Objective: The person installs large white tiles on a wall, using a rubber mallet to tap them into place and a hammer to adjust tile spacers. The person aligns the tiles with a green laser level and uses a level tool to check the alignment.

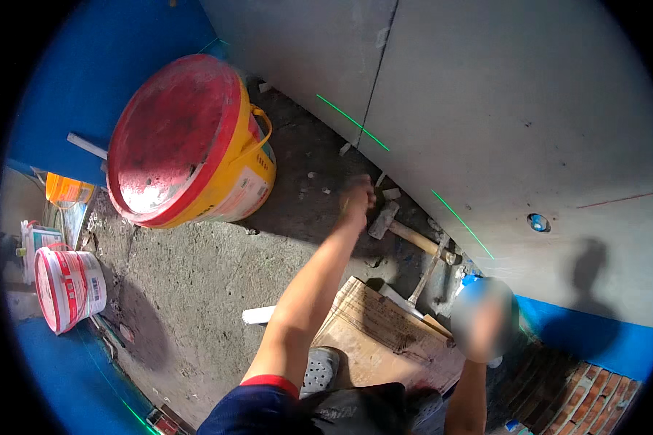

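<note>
My left hand (357,199) reaches down toward the foot of the grey wall panels. Its fingers are bunched and slightly smeared, close to a small pale spacer piece (381,179) at the panel's lower edge; whether they grip anything does not show. Just beside that hand lies a sledgehammer (383,220) with a wooden handle, on the rough floor. My right hand (484,320) is held low by the wall at the right, and a blur covers it, so its fingers cannot be made out. Large grey wall panels (500,138) meet at a dark vertical seam.
A big yellow bucket (250,170) with a red lid stands at the left. Farther left are a white-and-red bucket (87,283) and an orange one (69,190). Flattened cardboard (377,326) lies before me, beside a thin-handled tool (426,279). Green laser lines cross the panels.
</note>
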{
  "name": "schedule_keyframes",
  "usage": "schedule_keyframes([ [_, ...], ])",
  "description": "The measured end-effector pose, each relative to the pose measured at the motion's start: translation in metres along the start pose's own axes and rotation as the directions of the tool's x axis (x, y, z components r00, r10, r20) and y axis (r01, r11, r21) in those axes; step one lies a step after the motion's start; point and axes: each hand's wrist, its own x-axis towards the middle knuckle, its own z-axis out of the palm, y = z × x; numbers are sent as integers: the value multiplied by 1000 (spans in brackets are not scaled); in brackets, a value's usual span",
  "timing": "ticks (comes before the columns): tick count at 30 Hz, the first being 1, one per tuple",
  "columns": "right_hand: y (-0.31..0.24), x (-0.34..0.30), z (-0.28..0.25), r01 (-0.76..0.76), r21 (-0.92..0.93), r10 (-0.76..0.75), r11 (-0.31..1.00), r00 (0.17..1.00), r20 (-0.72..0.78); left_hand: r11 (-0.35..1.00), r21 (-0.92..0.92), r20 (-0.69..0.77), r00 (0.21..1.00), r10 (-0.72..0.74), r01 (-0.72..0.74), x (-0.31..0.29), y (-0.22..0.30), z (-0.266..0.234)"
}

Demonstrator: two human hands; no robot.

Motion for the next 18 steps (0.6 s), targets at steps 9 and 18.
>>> schedule_keyframes([
  [9, -5, -34, 26, -241, 542, 94, 805, 954, 285, 675, -669, 280, 947, -160, 312, 92, 15, 9],
  [18, -27, -68, 50, -128, 465, 20, 876, 973, 230, 571, -780, 214, 966, -143, 257, 94, 10, 13],
])
